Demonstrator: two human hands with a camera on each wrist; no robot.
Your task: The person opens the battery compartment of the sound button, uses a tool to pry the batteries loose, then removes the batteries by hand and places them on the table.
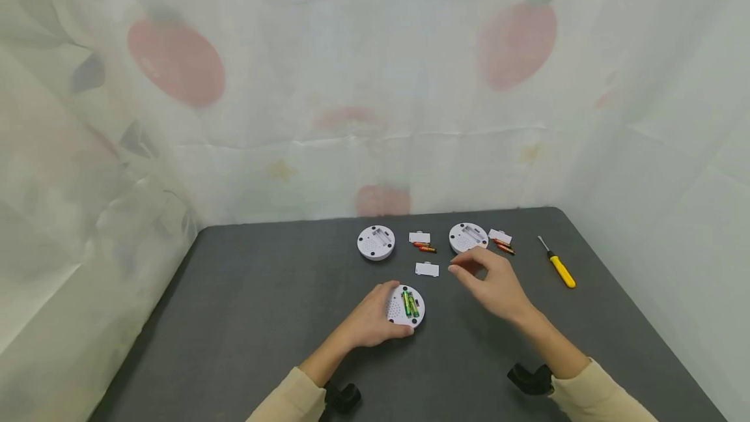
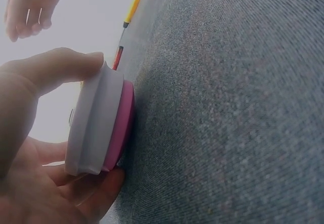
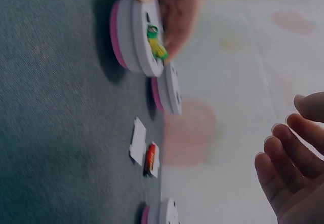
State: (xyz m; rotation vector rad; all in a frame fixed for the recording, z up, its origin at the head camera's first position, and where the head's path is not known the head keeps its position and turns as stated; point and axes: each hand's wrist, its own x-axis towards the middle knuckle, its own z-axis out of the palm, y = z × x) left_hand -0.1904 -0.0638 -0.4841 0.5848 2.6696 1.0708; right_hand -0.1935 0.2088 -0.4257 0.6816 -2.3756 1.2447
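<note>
My left hand (image 1: 370,319) grips a round white battery-powered device (image 1: 396,309) by its rim, thumb on the near side and fingers round the far side. Two green batteries (image 1: 409,303) lie in its uncovered compartment, facing up. In the left wrist view the device's pink face (image 2: 120,125) points towards the table. My right hand (image 1: 493,284) hovers to the right, fingers loosely bent, with nothing between them. Between the hands and slightly farther back lies a white battery cover (image 1: 427,269). The right wrist view shows the right hand's fingers (image 3: 288,158) apart from every object.
Farther back stand a second round device (image 1: 376,243) and a third (image 1: 469,237), compartments up. Beside them lie a cover (image 1: 419,237) with red batteries (image 1: 425,248) and another cover (image 1: 500,236) with more batteries (image 1: 504,247). A yellow-handled screwdriver (image 1: 561,269) lies at right.
</note>
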